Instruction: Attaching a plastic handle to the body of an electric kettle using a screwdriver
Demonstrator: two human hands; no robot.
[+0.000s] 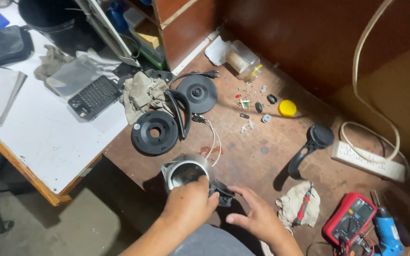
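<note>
Gripping the steel kettle body rim with left hand, right hand lying open-fingered touching black part, clear plastic jar lying near yellow round lid.

bare bench right of kettle body, black handle and rag perhaps crowding

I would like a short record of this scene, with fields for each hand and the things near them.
left hand: grips the rim of the steel kettle body
right hand: open, fingertips at a black plastic part
beside kettle: round black base plate, black handle
right side: red multimeter, white power strip
surface: brown workbench
</note>
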